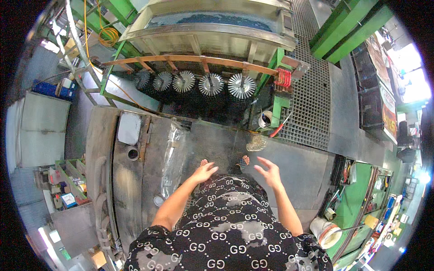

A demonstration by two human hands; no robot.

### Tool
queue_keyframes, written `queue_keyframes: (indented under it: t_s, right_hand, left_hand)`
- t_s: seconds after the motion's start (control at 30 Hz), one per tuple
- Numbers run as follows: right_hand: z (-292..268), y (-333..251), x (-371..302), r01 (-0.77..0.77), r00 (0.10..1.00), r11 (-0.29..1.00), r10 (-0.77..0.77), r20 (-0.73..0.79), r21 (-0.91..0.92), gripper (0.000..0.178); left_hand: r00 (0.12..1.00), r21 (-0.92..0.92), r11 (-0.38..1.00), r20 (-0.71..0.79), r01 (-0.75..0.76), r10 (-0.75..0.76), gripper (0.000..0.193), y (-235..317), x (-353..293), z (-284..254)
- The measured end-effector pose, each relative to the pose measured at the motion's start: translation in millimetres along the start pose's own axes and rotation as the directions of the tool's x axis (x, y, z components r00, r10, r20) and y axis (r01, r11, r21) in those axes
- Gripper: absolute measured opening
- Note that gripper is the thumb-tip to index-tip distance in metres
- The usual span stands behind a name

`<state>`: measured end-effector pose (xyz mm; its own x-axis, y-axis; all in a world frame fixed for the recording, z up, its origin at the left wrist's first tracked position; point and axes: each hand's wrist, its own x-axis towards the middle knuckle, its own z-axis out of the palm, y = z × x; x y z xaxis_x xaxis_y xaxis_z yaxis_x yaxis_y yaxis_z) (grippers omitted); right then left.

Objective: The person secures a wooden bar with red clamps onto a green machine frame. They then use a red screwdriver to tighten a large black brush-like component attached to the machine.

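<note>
My left hand (205, 172) is held in front of my body at waist height, empty, its fingers stretched out loosely. To the right, my right hand (270, 172) is raised with thumb and fingers apart, holding nothing. Neither hand touches any object. Ahead of me a row of slotted, fan-like metal discs (211, 84) hangs beneath a long copper-coloured bar (203, 60). A similar pale slotted disc (257, 143) lies near the floor, just beyond my right hand.
Behind the bar stands a long tank (190, 36) with blue contents. Floor grating (309, 104) runs along its right. A small white bucket (265, 119) sits by the green frame; a larger white bucket (324, 232) stands at lower right beside a green workbench (355, 198).
</note>
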<state>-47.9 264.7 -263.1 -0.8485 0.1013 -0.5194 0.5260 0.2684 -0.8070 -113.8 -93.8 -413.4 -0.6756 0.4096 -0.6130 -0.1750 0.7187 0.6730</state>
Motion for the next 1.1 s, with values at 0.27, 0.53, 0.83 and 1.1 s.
queue_keyframes:
  t_s: [0.27, 0.53, 0.83, 1.1]
  right_hand:
    - [3.0, 177.3, -56.3, -0.751, 0.607, 0.242, 0.617, 0.500, 0.614, 0.072]
    - [6.7, 213.7, 38.3, -0.479, 0.827, 0.872, 0.407, -0.387, -0.106, 0.039]
    - [-240.5, -119.9, 213.1, 0.511, 0.323, 0.851, -0.325, -0.889, -0.125, 0.036]
    - [-271.8, -140.0, 381.8, -0.005, 0.448, 0.725, -0.614, -0.649, -0.689, 0.038]
  left_hand:
    - [0.772, -0.501, 0.588, 0.418, 0.635, -0.478, 0.084, -51.1, -37.1, 38.4]
    - [0.906, -0.148, 0.894, 0.056, 0.423, -0.419, 0.103, 82.9, 57.4, -2.4]
    - [0.973, -0.242, 0.958, -0.134, 0.152, -0.188, 0.090, 177.0, 275.2, -66.1]
    - [0.999, -0.251, 0.968, -0.018, 0.022, -0.028, 0.069, 201.7, 350.9, -102.6]
